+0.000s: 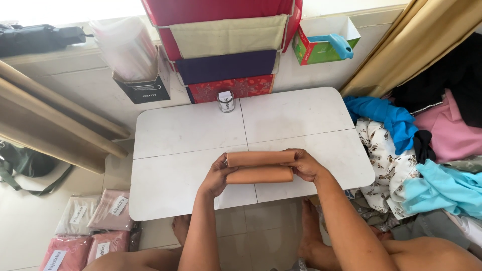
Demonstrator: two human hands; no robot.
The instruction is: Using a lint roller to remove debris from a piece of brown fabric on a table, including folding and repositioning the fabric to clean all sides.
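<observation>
A folded tan cloth [260, 166] is being held at the near middle of the low white folding table [186, 135], already brought down to a narrow band of two layers; the upper layer is being lifted or rolled while the lower one is lying on the tabletop, so the folding looks largely done and only a last turn seems to be left; the left hand [217, 176] is being clamped on the left end and the right hand [305, 164] on the right end, thumbs over the cloth; a small glass jar [226, 101] is standing at the far edge, well apart; a hanging fabric organiser [226, 50] is rising behind it; a heap of loose garments [422, 150] is lying to the right, touching the table's edge; bagged pink cloths [95, 226] are lying on the floor at near left; nothing is lying between the hands and the cloth.
</observation>
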